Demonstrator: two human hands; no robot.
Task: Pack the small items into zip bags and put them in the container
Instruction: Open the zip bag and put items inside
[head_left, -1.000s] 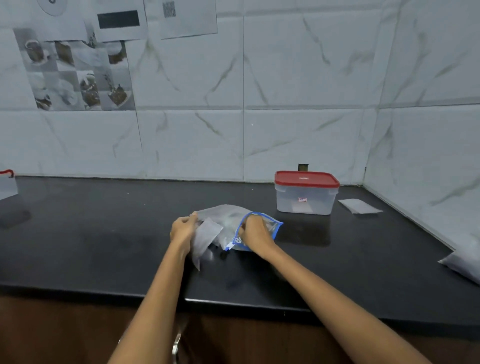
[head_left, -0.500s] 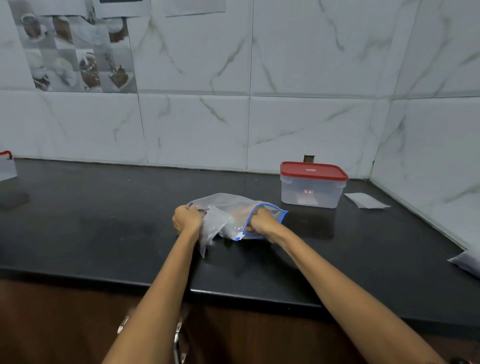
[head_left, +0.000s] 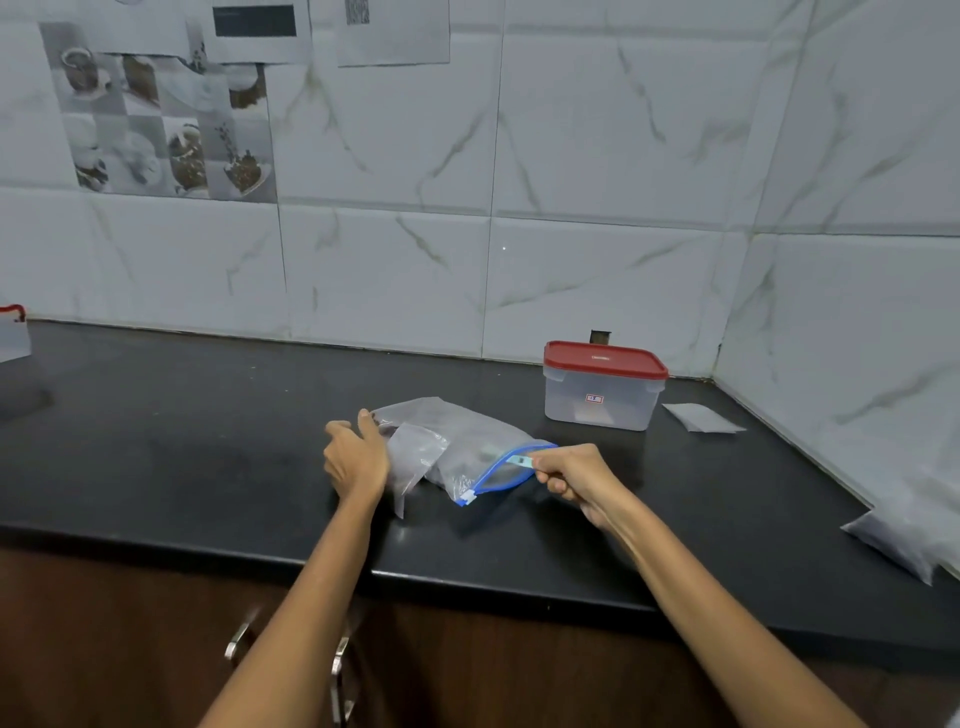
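Note:
A clear zip bag (head_left: 457, 441) with a blue zipper edge lies on the black counter (head_left: 182, 452), dark contents dimly visible inside. My right hand (head_left: 571, 475) pinches the zipper slider at the bag's right end. My left hand (head_left: 358, 457) rests against the bag's left end, fingers spread, next to a smaller clear packet (head_left: 413, 457) that overlaps the bag. A clear container (head_left: 602, 400) with a red lid, closed, stands behind and to the right of the bag.
A flat white packet (head_left: 701, 418) lies right of the container near the corner. A filled plastic bag (head_left: 904, 540) sits at the counter's right edge. A red-topped item (head_left: 13, 332) shows at the far left. Tiled walls close off the back and right.
My right hand came off the bag's mouth and now pinches the zipper slider at the right end. My left hand opened and lies against the bag's left end.

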